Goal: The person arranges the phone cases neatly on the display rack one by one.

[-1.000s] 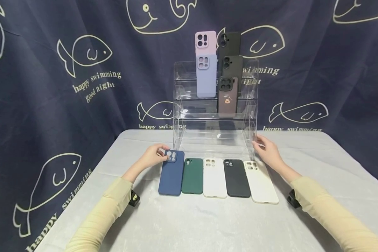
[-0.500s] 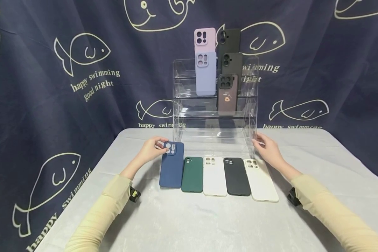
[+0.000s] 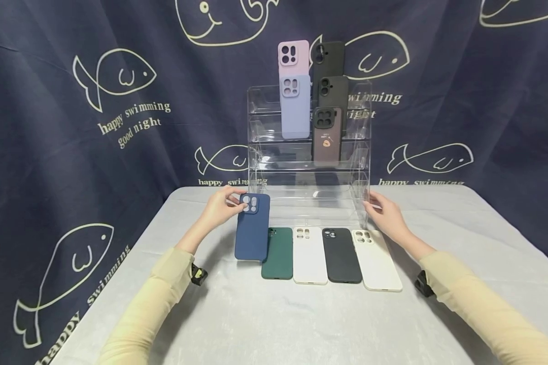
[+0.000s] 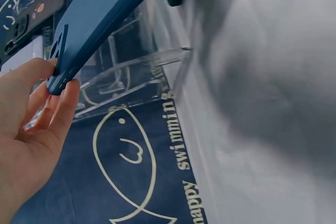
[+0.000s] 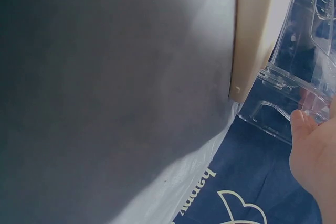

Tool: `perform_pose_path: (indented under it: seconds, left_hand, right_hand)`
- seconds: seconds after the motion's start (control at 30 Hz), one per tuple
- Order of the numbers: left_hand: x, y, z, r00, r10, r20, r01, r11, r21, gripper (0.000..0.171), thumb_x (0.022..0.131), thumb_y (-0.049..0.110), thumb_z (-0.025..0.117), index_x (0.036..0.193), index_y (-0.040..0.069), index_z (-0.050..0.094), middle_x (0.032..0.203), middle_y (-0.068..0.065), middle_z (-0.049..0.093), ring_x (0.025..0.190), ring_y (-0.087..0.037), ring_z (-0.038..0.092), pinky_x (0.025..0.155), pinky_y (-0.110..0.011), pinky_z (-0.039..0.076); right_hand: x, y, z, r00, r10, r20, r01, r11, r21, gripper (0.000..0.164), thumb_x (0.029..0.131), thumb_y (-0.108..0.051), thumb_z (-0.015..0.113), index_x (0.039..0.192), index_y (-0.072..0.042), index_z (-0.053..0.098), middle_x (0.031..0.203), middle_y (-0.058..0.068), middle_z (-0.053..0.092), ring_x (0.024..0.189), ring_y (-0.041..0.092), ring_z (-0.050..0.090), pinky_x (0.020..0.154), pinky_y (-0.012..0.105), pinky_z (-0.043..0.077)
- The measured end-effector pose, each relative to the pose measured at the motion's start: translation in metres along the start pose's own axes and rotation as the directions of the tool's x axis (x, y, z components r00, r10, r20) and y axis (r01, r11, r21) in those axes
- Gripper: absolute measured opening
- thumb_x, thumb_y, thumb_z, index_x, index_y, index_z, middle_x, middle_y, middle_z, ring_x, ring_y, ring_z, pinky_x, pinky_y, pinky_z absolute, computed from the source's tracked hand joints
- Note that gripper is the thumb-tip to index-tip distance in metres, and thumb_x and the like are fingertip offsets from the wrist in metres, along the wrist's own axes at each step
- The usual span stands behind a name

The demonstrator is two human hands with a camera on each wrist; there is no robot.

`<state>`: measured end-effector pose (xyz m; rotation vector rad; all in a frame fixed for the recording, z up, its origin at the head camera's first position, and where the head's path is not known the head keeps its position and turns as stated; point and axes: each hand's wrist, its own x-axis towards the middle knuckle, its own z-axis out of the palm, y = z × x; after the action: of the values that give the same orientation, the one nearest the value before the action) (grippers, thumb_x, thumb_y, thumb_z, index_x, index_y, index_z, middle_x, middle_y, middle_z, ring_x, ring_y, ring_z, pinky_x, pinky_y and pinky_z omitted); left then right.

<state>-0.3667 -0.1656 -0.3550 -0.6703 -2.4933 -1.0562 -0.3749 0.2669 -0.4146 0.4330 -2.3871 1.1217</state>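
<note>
My left hand (image 3: pixel 220 207) pinches a dark blue phone case (image 3: pixel 252 230) by its top corner at the camera cutout, thumb in front and fingers behind. The case is raised and tilted, overlapping the left edge of a green phone case (image 3: pixel 278 256) in the head view. In the left wrist view, the blue case (image 4: pixel 105 19) slants up from the fingertips. A clear tiered display rack (image 3: pixel 310 210) stands behind. My right hand (image 3: pixel 387 215) holds the rack's right side edge low down; through the clear plastic (image 5: pixel 283 85) some of its fingers show in the right wrist view.
Right of the green case lie a white case (image 3: pixel 310 258), a black case (image 3: pixel 342 258) and a cream case (image 3: pixel 378 263). The rack's upper tiers bear a pink case (image 3: pixel 297 53), a light blue case (image 3: pixel 296 114), two black cases and a brownish case (image 3: pixel 327 144). A fish-print curtain (image 3: pixel 128 126) hangs behind.
My left hand has lifted the blue case off the table, up and slightly right, toward the rack. My right hand has stayed at the rack's side. The head view has shifted slightly.
</note>
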Motion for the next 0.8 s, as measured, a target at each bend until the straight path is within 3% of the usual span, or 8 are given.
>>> perform_pose_path:
  seconds: [0.57, 0.8]
  left_hand:
    - [0.042, 0.024, 0.000, 0.993, 0.097, -0.062, -0.096, 0.995, 0.028, 0.037, 0.080, 0.007, 0.072, 0.116, 0.001, 0.064, 0.110, -0.016, 0.061, 0.081, -0.025, 0.067, 0.073, -0.028, 0.060]
    - [0.057, 0.032, -0.002, 0.992, 0.072, -0.104, -0.072, 0.997, 0.003, 0.038, 0.081, 0.007, 0.071, 0.118, 0.002, 0.062, 0.109, -0.016, 0.059, 0.083, -0.026, 0.066, 0.083, -0.032, 0.058]
  right_hand:
    - [0.000, 0.002, 0.000, 1.000, -0.005, -0.008, 0.005, 1.000, -0.002, 0.042, 0.094, -0.009, 0.054, 0.127, 0.015, 0.045, 0.121, 0.035, 0.053, 0.109, 0.047, 0.055, 0.090, 0.044, 0.048]
    - [0.000, 0.000, 0.001, 1.000, -0.012, -0.016, 0.011, 1.000, -0.013, 0.041, 0.093, -0.008, 0.055, 0.126, 0.015, 0.047, 0.120, 0.035, 0.054, 0.107, 0.047, 0.056, 0.089, 0.045, 0.048]
